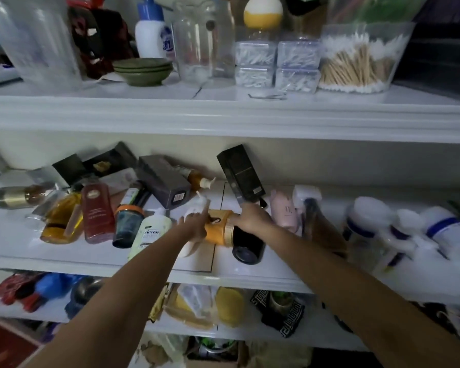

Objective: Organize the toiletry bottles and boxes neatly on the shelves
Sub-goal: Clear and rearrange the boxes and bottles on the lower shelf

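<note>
head view: right hand [251, 218] fingers grip the black box [240, 174] low, probably light stiff card. left hand [194, 224] on white pump bottle [191, 247], grip unclear.

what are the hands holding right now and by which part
The right hand grips the tilted black box by its lower end. The left hand lies on the white pump bottle near its neck; grip unclear.
</note>
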`<state>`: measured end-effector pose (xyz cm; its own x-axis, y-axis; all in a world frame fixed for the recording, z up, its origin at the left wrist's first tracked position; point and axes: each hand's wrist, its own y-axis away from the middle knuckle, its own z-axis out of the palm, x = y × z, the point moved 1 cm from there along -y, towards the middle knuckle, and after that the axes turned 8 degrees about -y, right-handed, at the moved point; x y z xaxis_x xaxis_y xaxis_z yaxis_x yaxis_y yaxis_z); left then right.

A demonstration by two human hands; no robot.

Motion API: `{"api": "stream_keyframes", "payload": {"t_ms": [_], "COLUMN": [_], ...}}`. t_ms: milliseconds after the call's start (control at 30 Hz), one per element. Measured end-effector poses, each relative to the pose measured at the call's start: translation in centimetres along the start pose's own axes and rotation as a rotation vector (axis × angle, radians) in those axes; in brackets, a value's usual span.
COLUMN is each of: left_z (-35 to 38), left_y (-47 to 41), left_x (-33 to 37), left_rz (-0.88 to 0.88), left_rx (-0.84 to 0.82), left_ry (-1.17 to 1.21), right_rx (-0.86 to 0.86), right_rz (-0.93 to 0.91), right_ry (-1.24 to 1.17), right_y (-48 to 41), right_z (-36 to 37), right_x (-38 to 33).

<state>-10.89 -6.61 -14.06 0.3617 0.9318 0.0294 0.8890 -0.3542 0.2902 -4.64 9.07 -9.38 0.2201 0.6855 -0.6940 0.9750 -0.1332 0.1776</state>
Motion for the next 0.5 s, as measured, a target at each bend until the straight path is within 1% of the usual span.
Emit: {"api": "stream_keyframes", "payload": {"t_ms": [100, 167, 233, 400, 433, 500], "left_z": [0.2, 0.1, -0.1, -0.9, -0.9, -0.7], "left_y": [-0.9, -1.5, -1.5, -0.6, -0.5, -0.6], "left_x": [-0.4, -0.8, -1.0, -0.9, -1.0, -1.1], "left_rz": [-0.008, -0.034, -0.047, -0.041, -0.053, -0.073], "left_rx": [0.078, 0.070, 0.060, 0.032, 0.025, -0.015], "left_ry": [0.224, 0.395, 0.504, 0.657, 0.670, 0.622], "right_rx": [0.003, 0.056, 0.064, -0.012, -0.032, -0.051], "right_rz": [0.080, 0.101, 0.102, 0.005, -0.021, -0.083], "right_ry": [0.094, 0.128, 0.181, 0.303, 0.314, 0.348], "right_y": [-0.4, -0.9, -1.6, -3.1, -3.2, -3.4], "right_z": [3.3, 4.1, 4.5, 3.9, 3.6, 3.1], "right_x": [-0.2, -0.4, -0.2, 0.6, 0.6, 0.8]}}
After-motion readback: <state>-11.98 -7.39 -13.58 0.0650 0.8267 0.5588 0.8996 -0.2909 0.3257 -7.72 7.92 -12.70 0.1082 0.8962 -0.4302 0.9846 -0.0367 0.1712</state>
